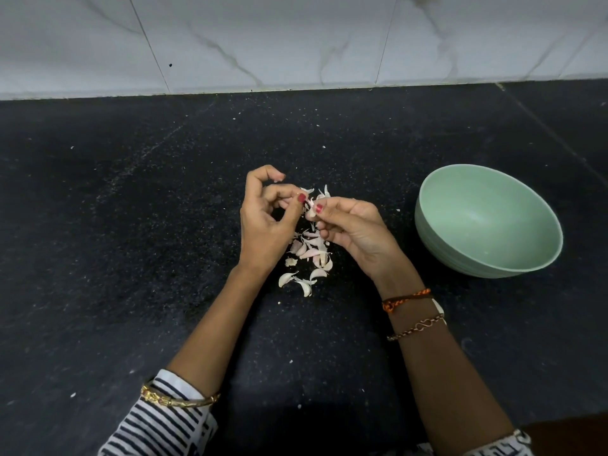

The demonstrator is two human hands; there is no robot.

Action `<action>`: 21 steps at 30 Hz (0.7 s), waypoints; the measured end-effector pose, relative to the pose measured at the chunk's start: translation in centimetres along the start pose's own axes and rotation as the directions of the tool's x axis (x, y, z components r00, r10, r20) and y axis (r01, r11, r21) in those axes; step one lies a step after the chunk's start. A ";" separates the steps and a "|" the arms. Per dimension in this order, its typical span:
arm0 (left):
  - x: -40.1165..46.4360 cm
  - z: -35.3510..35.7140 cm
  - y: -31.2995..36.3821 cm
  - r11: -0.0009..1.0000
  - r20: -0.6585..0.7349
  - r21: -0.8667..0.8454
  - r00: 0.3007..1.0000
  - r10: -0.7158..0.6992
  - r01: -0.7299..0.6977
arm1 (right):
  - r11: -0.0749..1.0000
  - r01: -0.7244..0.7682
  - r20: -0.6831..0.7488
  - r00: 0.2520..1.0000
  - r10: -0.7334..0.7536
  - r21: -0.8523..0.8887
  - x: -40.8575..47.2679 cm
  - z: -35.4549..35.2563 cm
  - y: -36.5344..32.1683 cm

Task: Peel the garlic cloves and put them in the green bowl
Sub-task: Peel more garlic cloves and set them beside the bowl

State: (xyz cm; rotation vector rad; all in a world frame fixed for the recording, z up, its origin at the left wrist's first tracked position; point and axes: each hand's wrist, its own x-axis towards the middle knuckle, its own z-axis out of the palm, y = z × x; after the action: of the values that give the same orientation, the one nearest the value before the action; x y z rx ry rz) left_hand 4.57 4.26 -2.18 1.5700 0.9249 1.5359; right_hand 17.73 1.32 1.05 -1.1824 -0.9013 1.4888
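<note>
Sitting well off to the right of the right hand (357, 232), the bowl (526, 258) is pale green, tilts a little toward the hands, and shows nothing inside it. Both hands hover above the counter (131, 225), close together. The right hand pinches a garlic clove (311, 212) between thumb and fingers; the left hand (266, 222) has its thumb and forefinger closed on a strip of skin at the clove's top, its other fingers curled. Just below the hands lies a pile of cloves and peels (311, 251) on the counter; which are still unpeeled I cannot tell. A few more pieces show just beyond the fingertips. The counter is black speckled stone with small white flecks scattered about. Beyond the hands it meets a wall (296, 37) of white, grey-veined tiles.
</note>
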 end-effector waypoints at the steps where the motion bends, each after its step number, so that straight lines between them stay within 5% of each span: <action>1: 0.1 0.0 0.0 1.000 -0.019 0.007 1.000 -0.001 0.001 | 1.000 -0.011 0.001 1.000 0.011 0.006 0.0 0.0 0.0; 10: 0.1 -0.1 0.2 0.989 0.063 0.079 0.989 -0.131 0.126 | 0.997 0.045 -0.150 0.987 -0.054 -0.064 0.3 0.0 0.5; 21: 0.0 0.1 0.3 0.968 0.010 0.176 0.983 -0.184 0.180 | 0.969 0.165 -0.138 0.972 -0.192 -0.183 0.4 0.3 1.1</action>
State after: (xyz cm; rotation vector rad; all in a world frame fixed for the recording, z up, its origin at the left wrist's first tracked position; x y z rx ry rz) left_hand 4.67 4.14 -1.89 1.5734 1.1819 1.3329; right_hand 17.14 1.48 -0.02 -1.2859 -1.0158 1.1761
